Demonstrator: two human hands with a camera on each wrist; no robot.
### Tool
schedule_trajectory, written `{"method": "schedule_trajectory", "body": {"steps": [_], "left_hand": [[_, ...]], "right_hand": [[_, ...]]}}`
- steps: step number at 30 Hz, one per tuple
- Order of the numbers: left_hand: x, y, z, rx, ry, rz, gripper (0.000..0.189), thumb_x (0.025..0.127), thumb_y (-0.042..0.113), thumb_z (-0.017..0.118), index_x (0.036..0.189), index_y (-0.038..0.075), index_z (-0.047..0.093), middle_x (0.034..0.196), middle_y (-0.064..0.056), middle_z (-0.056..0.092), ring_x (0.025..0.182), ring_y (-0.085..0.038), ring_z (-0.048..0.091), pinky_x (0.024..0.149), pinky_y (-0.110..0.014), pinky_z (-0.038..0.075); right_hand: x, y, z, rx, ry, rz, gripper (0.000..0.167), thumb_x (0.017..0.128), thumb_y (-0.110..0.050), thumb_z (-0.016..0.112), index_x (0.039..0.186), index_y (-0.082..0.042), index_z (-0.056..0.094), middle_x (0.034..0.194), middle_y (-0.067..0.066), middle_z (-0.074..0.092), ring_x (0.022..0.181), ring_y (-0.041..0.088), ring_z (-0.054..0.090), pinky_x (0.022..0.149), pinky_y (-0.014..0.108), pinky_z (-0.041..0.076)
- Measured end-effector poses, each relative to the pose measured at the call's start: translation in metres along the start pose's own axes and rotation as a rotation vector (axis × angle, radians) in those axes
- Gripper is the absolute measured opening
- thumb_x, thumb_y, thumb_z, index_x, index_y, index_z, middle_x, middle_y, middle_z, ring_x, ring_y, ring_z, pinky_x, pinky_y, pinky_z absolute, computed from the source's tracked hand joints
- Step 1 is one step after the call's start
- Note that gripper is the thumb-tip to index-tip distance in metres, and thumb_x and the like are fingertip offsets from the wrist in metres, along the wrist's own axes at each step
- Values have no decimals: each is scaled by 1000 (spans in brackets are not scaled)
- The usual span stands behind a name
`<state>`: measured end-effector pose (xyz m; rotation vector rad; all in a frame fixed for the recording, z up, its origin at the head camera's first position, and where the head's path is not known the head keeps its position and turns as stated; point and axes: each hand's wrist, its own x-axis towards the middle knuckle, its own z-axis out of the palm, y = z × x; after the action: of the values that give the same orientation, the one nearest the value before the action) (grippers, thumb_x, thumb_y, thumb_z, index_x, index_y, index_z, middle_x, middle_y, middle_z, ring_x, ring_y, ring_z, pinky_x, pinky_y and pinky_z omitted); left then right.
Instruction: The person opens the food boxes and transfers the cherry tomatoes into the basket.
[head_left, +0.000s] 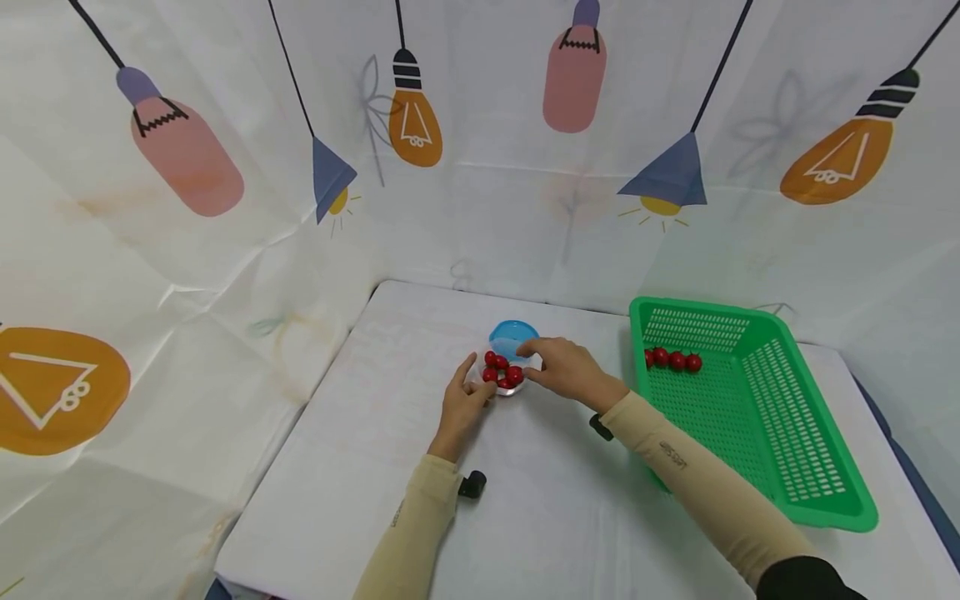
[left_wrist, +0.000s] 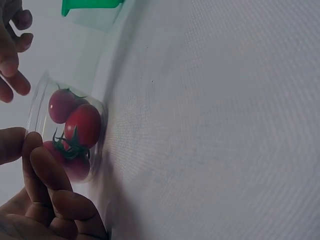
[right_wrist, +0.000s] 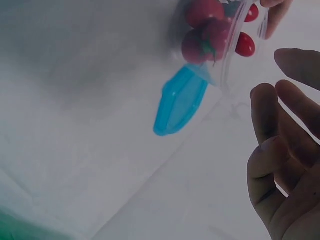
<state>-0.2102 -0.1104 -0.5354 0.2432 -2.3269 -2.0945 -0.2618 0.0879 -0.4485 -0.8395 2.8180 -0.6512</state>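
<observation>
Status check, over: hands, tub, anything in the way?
Left hand holds tub at rim. Right hand beside it, holding nothing. Tomatoes inside tub. Blue piece just beyond; no obstruction visible.

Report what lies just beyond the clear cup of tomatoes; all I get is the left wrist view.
Observer: In the head view, a blue plastic piece lies just beyond the clear cup.
Operator: Check that green edge at the top of my picture and say what is inside it.
Observer: It belongs to a green basket, and red tomatoes sit in a row inside, toward its far left corner.
Operator: Now give me what crosses the basket's near left side.
Observer: The right arm's beige sleeve passes across it, as seen from the head camera.
</observation>
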Motion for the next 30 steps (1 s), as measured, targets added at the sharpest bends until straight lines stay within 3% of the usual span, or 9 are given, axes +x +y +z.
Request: {"method": "schedule_trajectory", "body": {"steps": [2,5,13,24,30], "left_hand": [[3,-5,1,3,9,1,69,93,18,69,156,18,41,71,-7,60,71,-19,60,70,-26,47],[3,-5,2,7,18,-4,69,93,17,69,156,18,41,71,-6,60,71,-18,60,71,-26,46],[3,-2,4,11,29,-11,70,92,17,68,156,18,40,68,-2,58,70,-16,60,72,-28,47],[5,-3,5,-21,15,-20,69,96,15,67,158,18,36,85,-16,70,73,-23,63,71,-27,48],[4,-1,6,-31,18,-15,69,96,13,66,158,20,37,89,-21,70,80,-30,63,68,-26,48]], "right_hand": [[3,0,3,-1,-13,-3,38,94,-20,74,130,-9,67,126,8,69,110,29,66,87,44,56],[8,-1,8,-8,-29,-10,37,94,-20,74,129,-8,68,124,8,70,115,31,64,91,47,55],[19,-4,15,-51,-65,-1,32,95,-23,72,124,-9,71,115,5,73,108,29,66,86,49,55],[41,-17,11,-150,-266,119,30,94,-28,74,118,-10,73,105,3,73,94,21,65,81,45,56],[45,-20,9,-188,-306,180,26,92,-28,74,112,-11,76,99,2,72,87,21,61,79,45,55]]}}
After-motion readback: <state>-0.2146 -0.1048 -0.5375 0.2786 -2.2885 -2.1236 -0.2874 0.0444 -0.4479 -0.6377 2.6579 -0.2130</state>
